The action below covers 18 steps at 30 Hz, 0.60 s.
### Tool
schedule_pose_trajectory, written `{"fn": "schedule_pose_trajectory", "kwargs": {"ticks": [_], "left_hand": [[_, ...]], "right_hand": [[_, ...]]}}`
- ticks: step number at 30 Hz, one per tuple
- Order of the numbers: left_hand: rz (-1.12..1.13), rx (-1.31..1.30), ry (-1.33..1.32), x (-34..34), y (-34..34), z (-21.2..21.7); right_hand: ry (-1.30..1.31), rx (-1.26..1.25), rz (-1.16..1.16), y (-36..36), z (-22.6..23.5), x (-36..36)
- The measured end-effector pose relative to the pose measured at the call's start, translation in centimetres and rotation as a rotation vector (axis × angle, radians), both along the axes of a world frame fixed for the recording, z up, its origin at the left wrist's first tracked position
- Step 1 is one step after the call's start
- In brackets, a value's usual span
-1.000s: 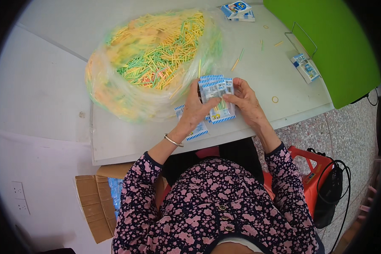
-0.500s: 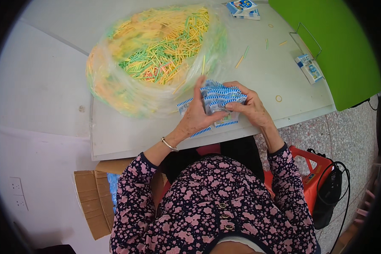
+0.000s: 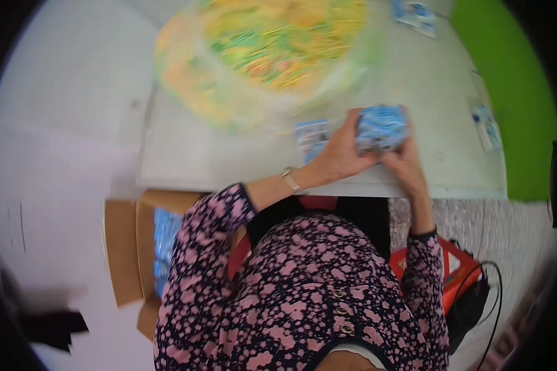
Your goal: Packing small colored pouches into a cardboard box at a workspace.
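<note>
The bench [image 3: 229,167] fills the upper middle of the frame and now sits higher and more to the right than half a second ago, its near edge running across the centre; the whole picture is blurred by the head's movement. The big clear bag of yellow, green and orange sticks [image 3: 266,55] lies on the bench at the top centre, partly cut by the upper edge, where earlier it showed whole in the upper left. A green panel [image 3: 507,99] stands at the right edge. An open cardboard box [image 3: 130,247] with blue packets inside sits on the floor at the lower left, showing larger than before.

The stack of blue-and-white packets [image 3: 382,127] is right of centre, over the near part of the bench, held between both hands as in the earlier frames. The left hand [image 3: 337,154] clasps its left side, fingers curled around it, a bracelet [image 3: 291,180] on the wrist. The right hand [image 3: 405,162] grips the right and lower side, fingers closed on the stack. One flat packet [image 3: 311,137] lies on the bench just left of the left hand. More packets lie at the top right [image 3: 418,13] and near the green panel [image 3: 487,127].
</note>
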<state>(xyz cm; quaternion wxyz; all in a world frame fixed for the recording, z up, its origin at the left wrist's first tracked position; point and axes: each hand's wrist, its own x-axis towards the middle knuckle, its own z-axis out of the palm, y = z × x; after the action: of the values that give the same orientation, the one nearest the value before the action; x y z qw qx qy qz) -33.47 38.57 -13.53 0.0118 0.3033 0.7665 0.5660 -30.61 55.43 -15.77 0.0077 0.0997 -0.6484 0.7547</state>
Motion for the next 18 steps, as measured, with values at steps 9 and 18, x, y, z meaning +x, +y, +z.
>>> {"fn": "schedule_pose_trajectory", "kwargs": {"ticks": [9,18], "left_hand": [[0.291,0.091,0.227,5.0,-14.3,9.4],[1.445,0.176,-0.143,22.9,-34.0,12.5]], "right_hand": [[0.153,-0.123,-0.123,3.0,-1.1,-1.3],[0.041,-0.008,-0.075,2.2,-0.2,-1.5]]}}
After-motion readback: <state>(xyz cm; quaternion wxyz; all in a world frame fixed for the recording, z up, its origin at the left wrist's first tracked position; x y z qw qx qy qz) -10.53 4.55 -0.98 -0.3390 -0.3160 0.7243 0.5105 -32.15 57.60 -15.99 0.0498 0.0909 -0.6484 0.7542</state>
